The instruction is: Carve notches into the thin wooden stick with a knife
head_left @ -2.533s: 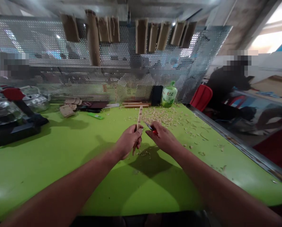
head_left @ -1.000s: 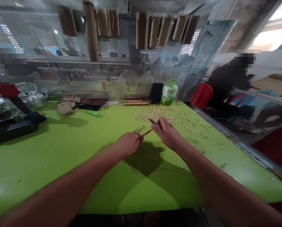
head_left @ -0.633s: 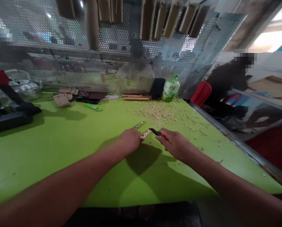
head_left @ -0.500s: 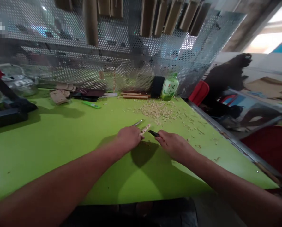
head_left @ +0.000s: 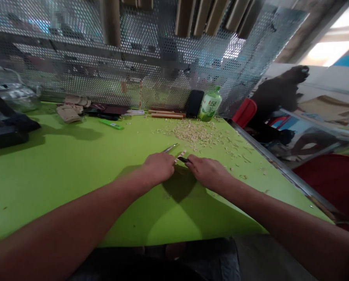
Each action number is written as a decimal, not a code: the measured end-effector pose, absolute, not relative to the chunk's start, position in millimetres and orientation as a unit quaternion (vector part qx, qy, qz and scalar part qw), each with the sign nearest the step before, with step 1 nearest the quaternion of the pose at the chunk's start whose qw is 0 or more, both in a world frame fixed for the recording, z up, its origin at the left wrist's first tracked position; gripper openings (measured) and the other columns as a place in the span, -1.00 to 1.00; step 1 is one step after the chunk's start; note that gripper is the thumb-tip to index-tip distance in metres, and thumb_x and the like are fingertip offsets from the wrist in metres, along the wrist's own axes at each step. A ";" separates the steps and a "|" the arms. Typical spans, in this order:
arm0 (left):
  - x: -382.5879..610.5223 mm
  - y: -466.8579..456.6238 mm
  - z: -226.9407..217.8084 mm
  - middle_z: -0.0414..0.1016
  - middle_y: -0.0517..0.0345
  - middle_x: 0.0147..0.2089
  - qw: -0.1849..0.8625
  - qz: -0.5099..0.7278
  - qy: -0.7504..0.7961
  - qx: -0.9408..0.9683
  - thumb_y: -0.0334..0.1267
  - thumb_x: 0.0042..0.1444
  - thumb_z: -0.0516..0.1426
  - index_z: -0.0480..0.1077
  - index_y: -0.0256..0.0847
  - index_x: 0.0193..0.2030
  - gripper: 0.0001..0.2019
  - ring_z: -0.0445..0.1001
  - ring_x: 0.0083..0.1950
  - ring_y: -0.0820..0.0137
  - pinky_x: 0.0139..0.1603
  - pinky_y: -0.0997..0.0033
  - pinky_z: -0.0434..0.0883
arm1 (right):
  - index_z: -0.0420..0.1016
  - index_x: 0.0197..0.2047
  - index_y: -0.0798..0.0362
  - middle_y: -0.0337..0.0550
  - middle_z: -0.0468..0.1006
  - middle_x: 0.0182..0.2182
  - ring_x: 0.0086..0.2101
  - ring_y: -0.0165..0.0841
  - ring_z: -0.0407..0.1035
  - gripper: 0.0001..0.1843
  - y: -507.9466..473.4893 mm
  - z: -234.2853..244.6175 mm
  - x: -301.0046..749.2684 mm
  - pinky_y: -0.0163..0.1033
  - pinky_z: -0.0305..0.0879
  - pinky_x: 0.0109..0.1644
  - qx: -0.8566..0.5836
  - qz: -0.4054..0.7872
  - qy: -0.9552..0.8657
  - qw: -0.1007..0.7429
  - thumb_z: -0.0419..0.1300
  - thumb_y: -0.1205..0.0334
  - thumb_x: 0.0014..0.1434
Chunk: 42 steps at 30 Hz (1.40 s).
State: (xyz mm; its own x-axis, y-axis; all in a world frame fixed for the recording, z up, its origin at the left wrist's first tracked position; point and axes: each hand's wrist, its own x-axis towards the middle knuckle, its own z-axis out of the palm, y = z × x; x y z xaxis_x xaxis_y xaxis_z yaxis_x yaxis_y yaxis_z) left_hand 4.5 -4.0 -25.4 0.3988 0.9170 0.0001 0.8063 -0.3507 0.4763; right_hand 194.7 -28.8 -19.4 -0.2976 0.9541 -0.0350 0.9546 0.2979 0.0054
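My left hand [head_left: 159, 167] is closed round a small pale wooden stick [head_left: 182, 153] with notches along it, whose tip points away from me. In my right hand [head_left: 206, 170] is a knife [head_left: 183, 159] with a dark blade, its edge laid against or right beside the stick. Just beyond my left knuckles shows a slim metal tool [head_left: 170, 148]; whether it lies on the table or touches the hand I cannot tell. Both hands are held over the green table [head_left: 115, 148], close together.
Wood shavings [head_left: 193, 132] are heaped ahead and scattered to the right. Behind stand a green tea bottle [head_left: 210, 104] and a black box-like object [head_left: 195, 104]. A green cutter [head_left: 111, 124], wooden strips [head_left: 167, 114] and a metal kettle [head_left: 14, 93] sit along the back, before a perforated metal panel [head_left: 83, 74].
The knife blade has moved left onto or against the stick, and my hands are closer together. The stick looks turned. The view has shifted slightly.
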 end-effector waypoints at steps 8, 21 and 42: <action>4.2 2.6 -32.1 0.42 0.02 -0.47 0.245 0.178 0.517 0.801 -0.26 0.05 0.13 0.30 -0.18 -0.55 -0.81 0.44 -0.35 0.25 -0.21 0.29 0.39 | 0.39 -0.13 0.02 -0.01 0.59 -0.38 -0.47 -0.29 0.41 -0.63 -26.5 -18.6 191.5 -0.25 0.02 -0.46 0.594 0.002 0.804 0.040 -0.17 0.05 0.40; 6.0 4.5 -34.9 0.34 0.02 -0.52 0.245 0.181 0.502 0.810 -0.29 0.06 0.11 0.23 -0.18 -0.61 -0.75 0.44 -0.35 0.20 -0.24 0.27 0.36 | 0.40 -0.10 0.02 -0.05 0.55 -0.47 -0.52 -0.29 0.38 -0.62 -28.7 -20.0 192.2 -0.26 -0.01 -0.48 0.597 0.015 0.802 0.035 -0.18 0.06 0.39; 9.5 1.3 -25.5 0.56 -0.11 -0.24 0.168 0.037 0.514 0.841 -0.25 0.18 -0.05 0.47 -0.26 -0.28 -0.73 0.52 -0.27 0.25 -0.21 0.29 0.45 | 0.36 -0.13 0.01 -0.10 0.54 -0.47 -0.53 -0.32 0.37 -0.63 -31.0 -16.9 190.2 -0.28 -0.03 -0.48 0.595 0.022 0.801 0.063 -0.21 0.07 0.40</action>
State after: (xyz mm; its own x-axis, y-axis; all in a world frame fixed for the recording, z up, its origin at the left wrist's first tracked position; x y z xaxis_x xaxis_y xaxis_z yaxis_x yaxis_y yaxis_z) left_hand 9.5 1.3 -25.5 0.4694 0.8761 -0.1102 0.8513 -0.4159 0.3197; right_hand 190.2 -31.0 -16.9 -0.2846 0.9558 -0.0736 0.9502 0.2914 0.1103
